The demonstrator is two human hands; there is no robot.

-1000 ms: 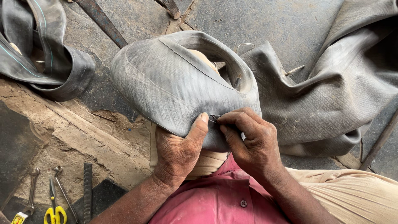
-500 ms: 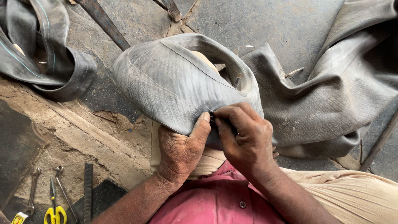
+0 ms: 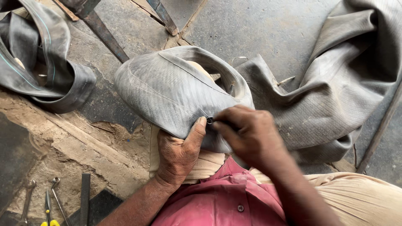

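Note:
A large grey rubber inner tube [image 3: 167, 92] is draped over my knee, its folds running off to the right across the floor. My left hand [image 3: 180, 152] grips the near edge of the tube, thumb pressed on top. My right hand [image 3: 247, 132] pinches a small dark spot on the tube right beside the left thumb; whether it holds a small item there is hidden by the fingers. The right hand is slightly blurred. My pink shirt [image 3: 222, 201] and beige trousers [image 3: 356, 196] fill the bottom of the view.
A second folded grey tube [image 3: 46, 62] lies at the upper left. Spanners [image 3: 27, 201], yellow-handled scissors [image 3: 48, 209] and a flat file [image 3: 85, 196] lie on the ground at the bottom left. Metal bars [image 3: 104, 33] cross the concrete floor at the top.
My right hand has shifted a little to the right and upward along the tube's edge while still pinching it. The left hand stays gripping the same spot.

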